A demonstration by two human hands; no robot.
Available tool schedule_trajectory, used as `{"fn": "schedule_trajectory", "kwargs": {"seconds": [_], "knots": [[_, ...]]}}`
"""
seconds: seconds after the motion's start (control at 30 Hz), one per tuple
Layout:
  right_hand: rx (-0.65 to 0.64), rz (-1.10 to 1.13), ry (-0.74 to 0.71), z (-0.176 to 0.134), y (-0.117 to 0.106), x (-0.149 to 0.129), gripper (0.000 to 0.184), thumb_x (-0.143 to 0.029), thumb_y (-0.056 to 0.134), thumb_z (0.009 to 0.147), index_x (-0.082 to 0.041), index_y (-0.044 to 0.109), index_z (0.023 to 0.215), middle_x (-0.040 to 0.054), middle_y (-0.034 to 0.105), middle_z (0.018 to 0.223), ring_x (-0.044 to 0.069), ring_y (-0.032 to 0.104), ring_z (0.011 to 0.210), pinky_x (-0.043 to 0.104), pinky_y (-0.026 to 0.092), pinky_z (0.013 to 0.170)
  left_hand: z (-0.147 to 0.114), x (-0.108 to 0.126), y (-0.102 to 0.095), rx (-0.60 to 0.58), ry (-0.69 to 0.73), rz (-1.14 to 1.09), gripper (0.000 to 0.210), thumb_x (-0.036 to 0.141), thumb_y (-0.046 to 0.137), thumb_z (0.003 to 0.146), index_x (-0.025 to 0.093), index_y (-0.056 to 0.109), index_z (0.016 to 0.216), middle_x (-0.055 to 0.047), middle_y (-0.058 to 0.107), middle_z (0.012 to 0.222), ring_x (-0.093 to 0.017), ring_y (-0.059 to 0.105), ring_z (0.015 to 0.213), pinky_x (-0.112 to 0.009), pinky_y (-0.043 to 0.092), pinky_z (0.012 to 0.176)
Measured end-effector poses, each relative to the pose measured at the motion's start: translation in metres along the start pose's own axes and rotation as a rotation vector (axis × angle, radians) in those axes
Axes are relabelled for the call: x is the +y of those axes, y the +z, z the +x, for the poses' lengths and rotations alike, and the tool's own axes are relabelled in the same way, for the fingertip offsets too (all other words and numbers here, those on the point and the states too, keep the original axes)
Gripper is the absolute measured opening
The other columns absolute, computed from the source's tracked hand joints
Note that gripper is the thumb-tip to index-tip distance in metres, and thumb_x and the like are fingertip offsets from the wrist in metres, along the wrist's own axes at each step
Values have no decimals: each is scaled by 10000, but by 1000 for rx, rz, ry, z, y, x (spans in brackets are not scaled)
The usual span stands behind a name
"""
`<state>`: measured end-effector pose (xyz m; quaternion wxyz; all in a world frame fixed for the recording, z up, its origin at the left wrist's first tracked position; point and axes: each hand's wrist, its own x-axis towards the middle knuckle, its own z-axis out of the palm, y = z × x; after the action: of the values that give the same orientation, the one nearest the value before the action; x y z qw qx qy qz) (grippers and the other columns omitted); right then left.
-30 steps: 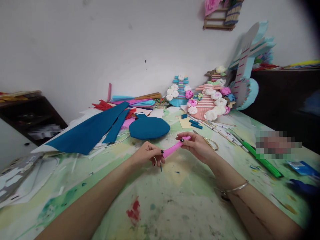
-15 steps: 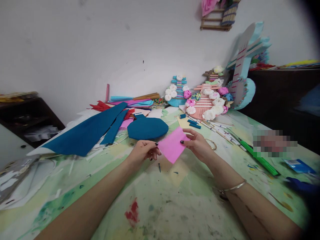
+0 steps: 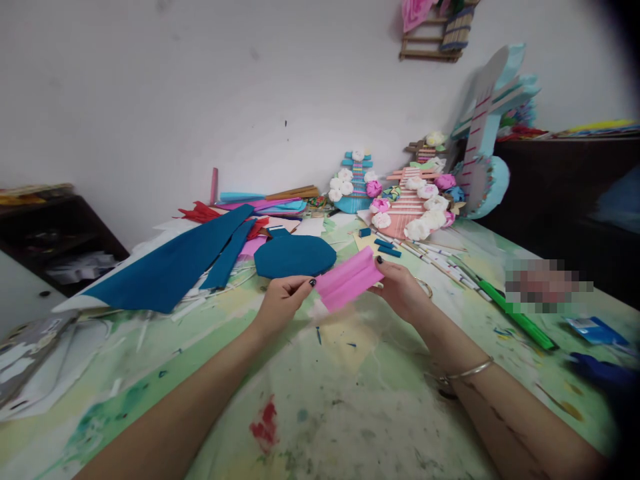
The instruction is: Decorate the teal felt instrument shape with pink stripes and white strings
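A piece of pink paper (image 3: 349, 280) is stretched between my two hands above the table, with creases along its length. My left hand (image 3: 285, 301) pinches its left end between thumb and fingers. At the right end, my right hand (image 3: 400, 287) grips the paper with the thumb on top; its other fingers are mostly hidden. Just behind the paper lies a dark blue rounded paper shape (image 3: 295, 257). Small dark blue rolls (image 3: 387, 248) rest beyond my right hand.
Large blue paper sheets (image 3: 175, 267) and red scraps lie at the left. Flower-decorated lute-shaped crafts (image 3: 356, 183) lean against the wall. Striped sticks (image 3: 450, 267), a green cutter-like tool (image 3: 520, 323) and a blue packet (image 3: 597, 331) are on the right. A dark cabinet (image 3: 560, 193) stands beyond.
The pink paper has turned from a tilted diamond to a longer, creased strip held at both ends. My right hand has shifted slightly right, its thumb now at the upper right corner.
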<state>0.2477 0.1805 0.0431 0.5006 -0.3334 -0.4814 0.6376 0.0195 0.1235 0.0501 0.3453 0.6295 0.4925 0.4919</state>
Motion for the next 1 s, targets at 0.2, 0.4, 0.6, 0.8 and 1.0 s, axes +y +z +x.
{"fn": "schedule_trajectory", "kwargs": {"seconds": [0.2, 0.4, 0.6, 0.8, 1.0], "knots": [[-35, -17, -37, -3, 3, -3, 257, -436, 709, 661, -193, 625, 661, 5, 605, 671, 152, 548, 661, 284, 422, 645, 1, -2, -1, 72, 49, 120, 285, 398, 541, 777, 144, 639, 691, 33, 363, 496, -83, 277, 486, -227, 220, 458], [-104, -83, -26, -4, 4, 0, 280, -260, 777, 598, -193, 704, 860, 22, 690, 820, 158, 601, 715, 275, 446, 674, 1, 1, -2, 74, 31, 116, 299, 399, 536, 792, 137, 673, 748, 27, 406, 506, -81, 291, 486, -218, 240, 458], [25, -103, -45, 2, -3, 3, 270, -347, 777, 602, -185, 703, 804, 26, 692, 795, 166, 596, 672, 282, 443, 630, 2, 1, -3, 97, 9, 93, 258, 373, 603, 760, 137, 707, 778, -19, 600, 653, -92, 416, 545, -208, 297, 486], [96, -88, -93, 3, -6, -2, 271, -347, 792, 569, -195, 676, 762, 8, 666, 758, 145, 564, 621, 264, 430, 586, 4, 1, -8, 124, -16, 124, 177, 322, 694, 667, 151, 725, 705, -9, 575, 562, -98, 426, 517, -220, 306, 481], [139, -86, -101, 5, -10, -2, 282, -356, 795, 560, -198, 663, 751, 9, 658, 731, 151, 557, 608, 267, 424, 558, 5, 1, -10, 131, -83, 5, 170, 312, 707, 641, 145, 678, 656, -5, 576, 531, -104, 495, 508, -227, 408, 516]]}}
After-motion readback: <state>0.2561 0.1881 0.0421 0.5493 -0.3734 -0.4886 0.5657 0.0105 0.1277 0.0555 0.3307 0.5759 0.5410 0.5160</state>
